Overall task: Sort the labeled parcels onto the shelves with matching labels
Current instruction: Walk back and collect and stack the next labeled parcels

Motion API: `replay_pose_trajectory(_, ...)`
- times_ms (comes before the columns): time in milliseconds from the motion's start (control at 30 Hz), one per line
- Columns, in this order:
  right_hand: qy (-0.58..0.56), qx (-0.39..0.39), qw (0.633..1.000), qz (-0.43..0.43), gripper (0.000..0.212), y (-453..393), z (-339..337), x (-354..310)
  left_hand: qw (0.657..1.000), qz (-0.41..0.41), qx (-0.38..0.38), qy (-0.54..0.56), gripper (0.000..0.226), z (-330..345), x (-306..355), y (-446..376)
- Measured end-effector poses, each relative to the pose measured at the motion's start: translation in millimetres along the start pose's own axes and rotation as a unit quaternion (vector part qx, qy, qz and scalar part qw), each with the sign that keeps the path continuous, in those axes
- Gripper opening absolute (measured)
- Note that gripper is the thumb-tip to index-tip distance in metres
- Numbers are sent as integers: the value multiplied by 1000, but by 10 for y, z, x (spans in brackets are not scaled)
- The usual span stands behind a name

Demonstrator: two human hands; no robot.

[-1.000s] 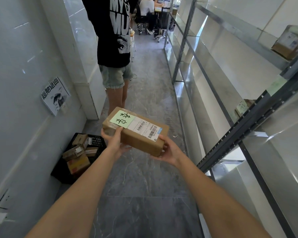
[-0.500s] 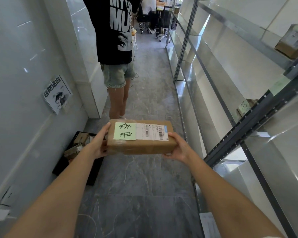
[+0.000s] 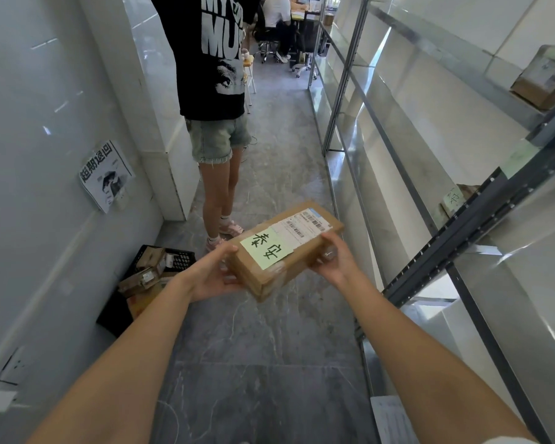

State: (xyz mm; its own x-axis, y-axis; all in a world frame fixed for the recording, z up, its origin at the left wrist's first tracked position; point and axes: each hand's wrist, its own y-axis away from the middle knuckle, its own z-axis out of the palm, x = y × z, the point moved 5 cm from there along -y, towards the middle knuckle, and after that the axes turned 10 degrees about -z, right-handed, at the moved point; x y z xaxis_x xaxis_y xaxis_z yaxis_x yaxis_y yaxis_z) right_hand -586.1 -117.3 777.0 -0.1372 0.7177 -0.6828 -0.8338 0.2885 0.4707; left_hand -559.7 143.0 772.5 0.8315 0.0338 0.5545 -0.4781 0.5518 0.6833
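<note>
Both hands grasp the box (image 3: 285, 248) out in front of the chest, above the grey floor (image 3: 263, 347). The left hand (image 3: 213, 272) cups its near left end, fingers under and thumb along the top edge. The right hand (image 3: 332, 256) clamps its right side. The box is turned so its far end points toward the shelves (image 3: 462, 225), which stand just right of the box. On the box top sit a green note (image 3: 266, 248) with handwritten characters and, past it, a white shipping label (image 3: 305, 226).

Left of the box and lower, a black crate (image 3: 161, 267) holds more boxes against the wall. Beyond the box a person in shorts (image 3: 218, 136) stands near, in the aisle.

Right of the box and farther, a small green tag (image 3: 452, 197) hangs on a shelf; its writing is too blurred to read surely, so the box could go on the wrong shelf if the match is guessed. Swinging the box right could knock its far corner on the dark metal shelf rail (image 3: 481, 216), and the grip by the ends alone could slip.
</note>
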Motion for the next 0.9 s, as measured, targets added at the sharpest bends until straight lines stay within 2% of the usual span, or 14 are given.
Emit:
replay_pose_trajectory(133, 67, -6, 998, 15, 39, -3, 78, 120, 999, -26, -36, -10, 73, 149, -12, -35)
replay_pose_trajectory(267, 100, -6, 995, -9, 56, -26, 103, 118, 981, -116, -79, -132, 60, 241, -62, 75)
replay_pose_trajectory(300, 106, -11, 994, -12, 57, -35, 99, 115, 975, -137, -79, -154, 59, 244, -80, 91)
replay_pose_trajectory(367, 117, -31, 993, -14, 46, -48, 103, 123, 975, -148, -44, -161, 62, 221, -95, 66)
replay_pose_trajectory(467, 124, -70, 990, -8, 32, -35, 149, 217, 988, -74, 22, -132, 63, 219, -39, -64)
replay_pose_trajectory(567, 143, -104, 984, -6, 44, 21, 255, 328, 993, 14, 58, -106, 60, 341, 42, -97)
replay_pose_trajectory(667, 147, -120, 982, -11, 45, 49, 332, 374, 985, 97, 115, -87, 69, 350, 151, -164)
replay_pose_trajectory(733, 141, -119, 983, -14, 48, 48, 363, 352, 980, 115, 150, -61, 66, 311, 177, -180)
replay_pose_trajectory(833, 137, -129, 982, -18, 55, 19, 381, 297, 981, 124, 143, -40, 66, 288, 182, -150)
replay_pose_trajectory(900, 132, -143, 981, -19, 69, 1, 393, 262, 981, 137, 134, -34, 74, 263, 192, -143)
